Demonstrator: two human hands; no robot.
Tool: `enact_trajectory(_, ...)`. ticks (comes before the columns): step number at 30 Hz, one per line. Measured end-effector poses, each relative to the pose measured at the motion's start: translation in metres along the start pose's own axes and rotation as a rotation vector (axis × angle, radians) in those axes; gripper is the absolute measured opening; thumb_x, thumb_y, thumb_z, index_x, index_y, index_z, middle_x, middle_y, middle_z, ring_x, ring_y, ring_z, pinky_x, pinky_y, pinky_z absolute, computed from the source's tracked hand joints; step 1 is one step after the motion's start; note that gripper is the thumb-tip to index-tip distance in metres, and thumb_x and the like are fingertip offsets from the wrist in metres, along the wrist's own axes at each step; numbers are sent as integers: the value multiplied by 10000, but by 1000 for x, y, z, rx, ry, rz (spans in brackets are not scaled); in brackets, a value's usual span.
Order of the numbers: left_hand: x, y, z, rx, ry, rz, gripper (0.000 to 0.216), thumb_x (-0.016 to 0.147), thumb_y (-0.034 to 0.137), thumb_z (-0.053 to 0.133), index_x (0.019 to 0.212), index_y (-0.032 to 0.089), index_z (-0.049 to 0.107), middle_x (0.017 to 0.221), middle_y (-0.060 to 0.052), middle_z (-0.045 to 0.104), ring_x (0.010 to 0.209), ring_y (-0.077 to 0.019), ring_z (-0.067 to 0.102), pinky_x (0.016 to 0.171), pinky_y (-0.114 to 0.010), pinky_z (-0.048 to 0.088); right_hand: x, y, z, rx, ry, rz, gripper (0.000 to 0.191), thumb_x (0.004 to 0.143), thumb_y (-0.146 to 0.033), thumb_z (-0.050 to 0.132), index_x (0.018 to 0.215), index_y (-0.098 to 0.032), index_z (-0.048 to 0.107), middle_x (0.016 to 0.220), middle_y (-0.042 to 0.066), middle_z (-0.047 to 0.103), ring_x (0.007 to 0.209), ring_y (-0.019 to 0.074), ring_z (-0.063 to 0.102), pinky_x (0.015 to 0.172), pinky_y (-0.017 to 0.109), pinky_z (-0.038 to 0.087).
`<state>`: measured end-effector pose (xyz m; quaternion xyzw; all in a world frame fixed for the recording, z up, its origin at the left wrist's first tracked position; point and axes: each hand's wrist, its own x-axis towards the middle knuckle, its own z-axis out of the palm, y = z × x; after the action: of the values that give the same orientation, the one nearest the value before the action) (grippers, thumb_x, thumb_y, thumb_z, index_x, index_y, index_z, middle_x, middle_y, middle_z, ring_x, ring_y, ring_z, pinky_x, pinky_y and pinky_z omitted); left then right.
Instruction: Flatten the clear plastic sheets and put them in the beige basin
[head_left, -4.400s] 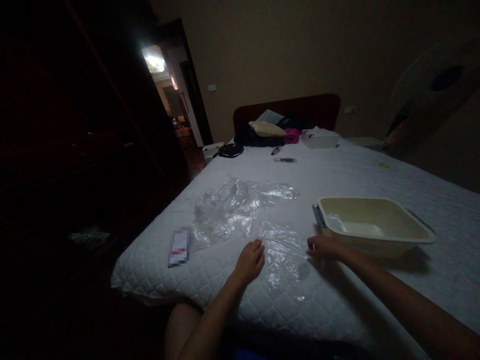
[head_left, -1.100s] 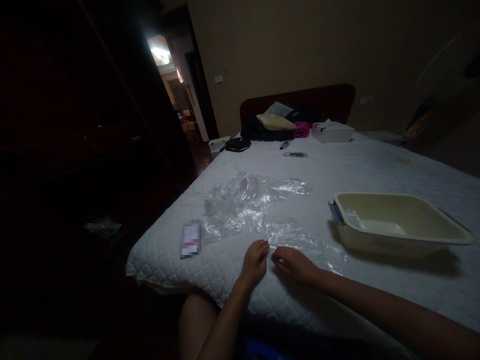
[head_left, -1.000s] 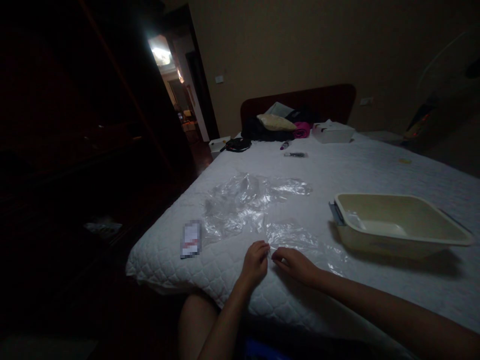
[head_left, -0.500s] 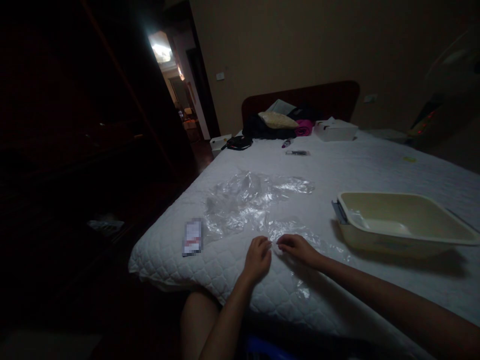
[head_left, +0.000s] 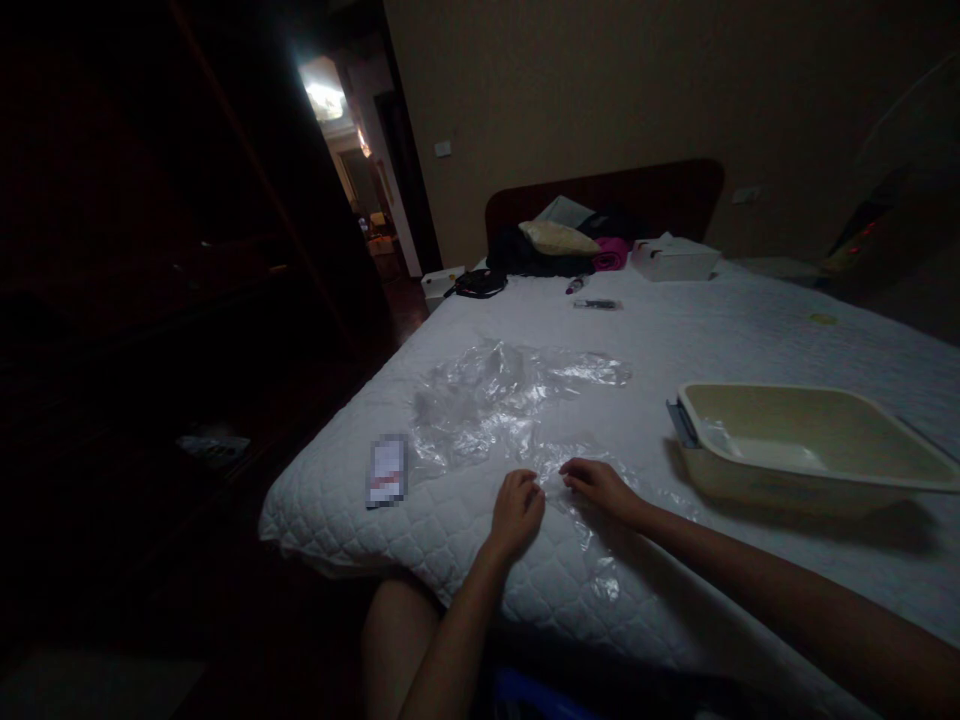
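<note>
Probably straightening the clear film (head_left: 514, 428), left hand (head_left: 519, 508) and right hand (head_left: 600, 487) show an unclear grip; next calls for gentle pinching.

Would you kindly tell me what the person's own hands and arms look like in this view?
The left hand and the right hand are both bare, with no gloves. The left forearm and right forearm show no sleeve, watch, bracelet or markings where they are in view. The light is too dim to rule out a small ring.
</note>
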<state>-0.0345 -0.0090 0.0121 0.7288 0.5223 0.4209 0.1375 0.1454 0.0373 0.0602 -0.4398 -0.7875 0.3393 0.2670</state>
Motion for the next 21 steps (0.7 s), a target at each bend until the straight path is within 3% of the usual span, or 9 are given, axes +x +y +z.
enact_trajectory(6, 3, 0, 8, 122, 19, -12, 78, 795, 217, 496, 768, 174, 555, 932, -52, 526, 921, -181, 481, 818, -350, 409, 4, 12, 3, -91, 97, 72, 213, 758, -242, 451, 964, -186, 464, 681, -9, 586, 614, 145, 547, 581, 253, 402)
enact_trajectory(11, 3, 2, 13, 183, 24, -31, 69, 749, 238, 563, 740, 179, 528, 910, -47, 513, 910, -196, 470, 804, -362, 400, 1, 12, 3, -298, 31, 75, 120, 768, -215, 443, 853, -179, 520, 748, 21, 591, 698, 146, 538, 624, 242, 365)
enact_trajectory(15, 3, 3, 15, 210, 34, -37, 110, 699, 217, 603, 733, 187, 504, 917, -49, 502, 926, -213, 462, 809, -378, 399, -2, 8, 4, -476, -22, 6, 151, 798, -184, 413, 815, -167, 562, 798, 37, 573, 726, 134, 520, 634, 226, 328)
enact_trajectory(21, 0, 4, 13, 214, 74, 29, 260, 712, 228, 585, 951, 199, 488, 1061, -85, 470, 998, -241, 452, 846, -419, 404, -1, 4, 7, -598, -97, -33, 194, 836, -208, 394, 803, -159, 579, 790, 43, 556, 703, 131, 506, 604, 224, 300)
